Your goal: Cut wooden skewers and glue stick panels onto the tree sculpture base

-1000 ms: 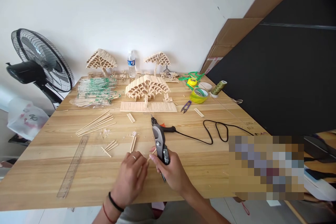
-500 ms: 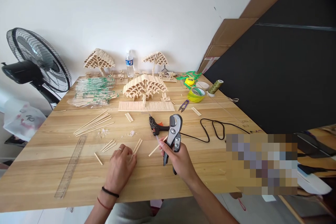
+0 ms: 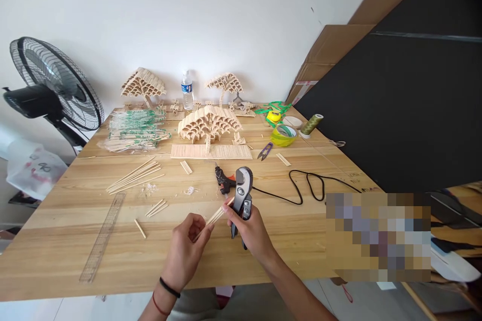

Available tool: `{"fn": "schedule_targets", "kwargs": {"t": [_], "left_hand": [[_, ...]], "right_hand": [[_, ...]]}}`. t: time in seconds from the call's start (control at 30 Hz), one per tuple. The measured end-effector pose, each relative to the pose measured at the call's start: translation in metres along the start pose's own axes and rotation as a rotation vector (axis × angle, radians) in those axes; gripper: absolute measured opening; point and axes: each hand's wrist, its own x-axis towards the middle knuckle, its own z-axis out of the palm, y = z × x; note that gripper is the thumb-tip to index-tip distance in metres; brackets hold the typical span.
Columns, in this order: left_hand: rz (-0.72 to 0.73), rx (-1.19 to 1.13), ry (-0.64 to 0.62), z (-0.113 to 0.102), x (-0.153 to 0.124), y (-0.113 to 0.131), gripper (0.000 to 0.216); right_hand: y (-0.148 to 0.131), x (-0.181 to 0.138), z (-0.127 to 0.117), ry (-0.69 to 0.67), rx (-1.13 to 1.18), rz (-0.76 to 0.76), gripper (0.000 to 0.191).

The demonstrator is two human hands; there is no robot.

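My left hand (image 3: 184, 248) is closed, pinching a few thin wooden sticks (image 3: 216, 216) above the table. The sticks slant up to the right, and the thumb and fingers of my right hand (image 3: 254, 233) meet their far ends. That hand is also wrapped round a hand cutter (image 3: 243, 188) with a grey, hooked head and dark handles, held upright. Right behind the cutter lies a black glue gun (image 3: 223, 179). Short cut sticks (image 3: 156, 207) and a single short stick (image 3: 140, 228) rest left of my left hand.
A stick-built tree model (image 3: 209, 130) stands mid-table, with similar trees and a water bottle (image 3: 187, 91) behind. Bagged sticks (image 3: 133, 130), long sticks (image 3: 135, 175) and a clear ruler (image 3: 101, 238) lie left. Snips (image 3: 265, 151), tape (image 3: 284, 135), thread (image 3: 312, 125) and a black cord (image 3: 301, 201) are right.
My left hand has lifted its sticks off the table and moved right. The stick in my right hand now lies together with them, and the cutter has shifted slightly left.
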Motion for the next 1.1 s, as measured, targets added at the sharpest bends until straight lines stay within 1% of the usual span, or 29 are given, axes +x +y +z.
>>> {"fn": "schedule_targets", "kwargs": {"t": [0.07, 0.17, 0.23, 0.3, 0.37, 0.47, 0.53, 0.6, 0.67, 0.73, 0.9, 1.0, 1.1], "left_hand": [[-0.021, -0.005, -0.022, 0.000, 0.002, 0.002, 0.040], [0.008, 0.027, -0.065, 0.001, 0.003, 0.004, 0.042], [0.038, 0.043, -0.070, 0.000, 0.004, 0.007, 0.042], [0.031, 0.037, -0.058, -0.004, 0.006, 0.010, 0.042], [0.002, 0.013, -0.044, -0.012, 0.008, 0.013, 0.042], [-0.021, -0.019, -0.050, -0.025, 0.011, 0.015, 0.041], [-0.002, -0.052, -0.091, -0.030, 0.010, 0.015, 0.040], [0.018, -0.086, -0.152, -0.029, 0.008, 0.016, 0.039], [0.027, -0.108, -0.211, -0.024, 0.004, 0.016, 0.039], [0.028, -0.123, -0.247, -0.017, 0.001, 0.016, 0.038], [0.001, -0.139, -0.257, -0.006, -0.006, 0.011, 0.039], [-0.056, -0.147, -0.240, -0.005, -0.008, 0.008, 0.041], [-0.085, -0.152, -0.215, -0.005, -0.006, 0.007, 0.043]], "right_hand": [[-0.001, -0.001, 0.001, -0.028, -0.019, -0.019, 0.041], [-0.002, -0.002, 0.004, -0.058, -0.045, -0.020, 0.042], [-0.004, -0.003, 0.003, -0.091, -0.079, -0.027, 0.042], [-0.009, -0.004, -0.002, -0.131, -0.168, -0.073, 0.039], [-0.014, -0.005, -0.013, -0.151, -0.312, -0.168, 0.032], [-0.018, -0.005, -0.037, -0.122, -0.566, -0.367, 0.021], [-0.018, -0.004, -0.051, -0.110, -0.710, -0.480, 0.024], [-0.016, -0.004, -0.059, -0.124, -0.815, -0.538, 0.035], [-0.016, -0.006, -0.060, -0.160, -0.876, -0.550, 0.042], [-0.017, -0.010, -0.056, -0.194, -0.904, -0.548, 0.043], [-0.018, -0.013, -0.046, -0.256, -0.989, -0.518, 0.038], [-0.016, -0.012, -0.045, -0.285, -1.072, -0.445, 0.024], [-0.017, -0.012, -0.041, -0.316, -1.150, -0.330, 0.008]]}}
